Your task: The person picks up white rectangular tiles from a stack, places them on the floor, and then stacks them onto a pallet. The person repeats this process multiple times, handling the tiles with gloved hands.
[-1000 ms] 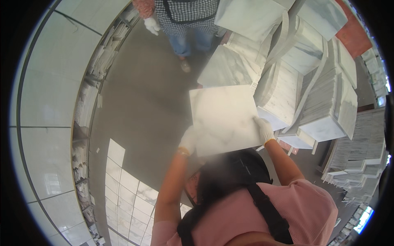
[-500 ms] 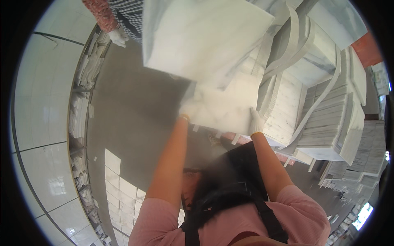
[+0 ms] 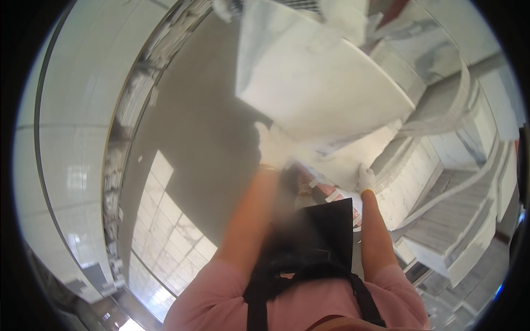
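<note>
A large white marble slab (image 3: 314, 77) with a pale grey edge fills the upper middle. Below its lower edge shows a second white marble slab (image 3: 337, 168), partly covered by the large one. My left hand (image 3: 270, 146), in a white glove, is closed at the left side of the lower slab; motion blurs its fingers. At that slab's right edge my right hand (image 3: 366, 177), gloved too, grips with the thumb upright along the side. The fingers under the slab are hidden.
Rows of stacked marble tiles (image 3: 441, 204) stand at the right, bound with pale straps (image 3: 441, 198). Another person's gloved hand (image 3: 222, 10) shows at the top. Tile panels (image 3: 77, 143) line the left, and glossy tiles (image 3: 171, 207) lie on the grey floor (image 3: 193, 105).
The view has swung, shifting the slabs and both my hands rightward in the picture. The large slab now covers more of the lower one. The other person's hand is nearer the top edge.
</note>
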Available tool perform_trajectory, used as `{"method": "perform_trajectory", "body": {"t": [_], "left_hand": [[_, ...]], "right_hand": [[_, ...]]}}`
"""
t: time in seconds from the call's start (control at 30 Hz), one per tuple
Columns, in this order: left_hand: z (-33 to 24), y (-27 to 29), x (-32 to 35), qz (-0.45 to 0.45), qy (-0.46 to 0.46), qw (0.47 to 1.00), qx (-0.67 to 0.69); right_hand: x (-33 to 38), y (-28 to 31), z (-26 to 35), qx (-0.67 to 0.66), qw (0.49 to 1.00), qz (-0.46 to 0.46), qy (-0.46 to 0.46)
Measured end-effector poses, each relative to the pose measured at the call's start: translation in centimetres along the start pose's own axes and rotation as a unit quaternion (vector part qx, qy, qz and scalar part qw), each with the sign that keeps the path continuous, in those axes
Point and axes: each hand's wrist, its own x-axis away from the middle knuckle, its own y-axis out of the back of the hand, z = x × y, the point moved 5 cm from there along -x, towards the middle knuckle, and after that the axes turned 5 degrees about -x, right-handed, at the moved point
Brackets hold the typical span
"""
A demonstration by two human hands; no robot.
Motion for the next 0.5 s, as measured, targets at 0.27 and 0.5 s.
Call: {"method": "perform_trajectory", "body": {"t": [0.27, 0.5], "left_hand": [[1.7, -0.8, -0.6, -0.033, -0.09, 0.982, 0.16], [-3.4, 3.6, 6.2, -0.101, 0.034, 0.917, 0.385]], "right_hand": [[6.7, 17.3, 25.1, -0.274, 0.869, 0.268, 0.312], [11.0, 13.0, 37.8, -0.021, 0.816, 0.517, 0.257]]}}
